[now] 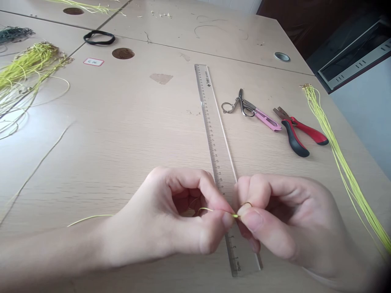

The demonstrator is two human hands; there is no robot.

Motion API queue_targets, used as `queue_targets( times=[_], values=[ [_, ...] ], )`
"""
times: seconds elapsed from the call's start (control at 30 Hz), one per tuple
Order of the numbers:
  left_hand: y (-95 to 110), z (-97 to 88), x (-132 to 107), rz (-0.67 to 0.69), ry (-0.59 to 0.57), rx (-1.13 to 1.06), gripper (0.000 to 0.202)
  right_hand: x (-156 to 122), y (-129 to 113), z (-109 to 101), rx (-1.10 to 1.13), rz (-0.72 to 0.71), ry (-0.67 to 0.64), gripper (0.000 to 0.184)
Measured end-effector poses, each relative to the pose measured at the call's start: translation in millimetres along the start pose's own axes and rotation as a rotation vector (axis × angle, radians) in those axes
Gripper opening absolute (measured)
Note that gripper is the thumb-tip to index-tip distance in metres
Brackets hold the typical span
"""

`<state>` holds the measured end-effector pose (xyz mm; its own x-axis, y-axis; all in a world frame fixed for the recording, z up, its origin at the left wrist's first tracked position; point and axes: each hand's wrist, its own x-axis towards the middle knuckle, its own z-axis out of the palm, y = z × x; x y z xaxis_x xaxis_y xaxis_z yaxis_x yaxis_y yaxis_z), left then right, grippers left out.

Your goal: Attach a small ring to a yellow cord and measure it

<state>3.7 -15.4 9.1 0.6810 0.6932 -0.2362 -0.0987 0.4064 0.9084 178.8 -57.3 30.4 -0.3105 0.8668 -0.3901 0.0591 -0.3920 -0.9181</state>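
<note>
Over the lower end of a clear ruler [215,134], my two hands meet fingertip to fingertip. My left hand [186,215] pinches a thin yellow-green cord [235,215] between thumb and forefinger. On the other side, my right hand [275,215] is closed on the same cord, close to a small knot-like spot. A thin loop curves up above the right thumb. Behind the left wrist a length of the cord [90,217] trails out on the table. The fingers hide the rest of the cord.
Right of the ruler lie scissors [241,106], a pink thread snipper [265,120], red-black pliers [295,128] and a cord bundle [336,150]. At left are a yellow-green cord heap [36,65], a black band [99,38] and a small label [93,62]. A tape roll [282,57] sits farther back.
</note>
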Motion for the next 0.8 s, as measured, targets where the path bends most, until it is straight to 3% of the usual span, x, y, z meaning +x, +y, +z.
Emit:
queue_targets(
  times=[0.8],
  values=[
    [0.0, 0.3, -0.8, -0.009, 0.006, 0.053, 0.013, 1.4, 2.4, 0.5, -0.014, -0.027, 0.014, 0.025]
  ],
)
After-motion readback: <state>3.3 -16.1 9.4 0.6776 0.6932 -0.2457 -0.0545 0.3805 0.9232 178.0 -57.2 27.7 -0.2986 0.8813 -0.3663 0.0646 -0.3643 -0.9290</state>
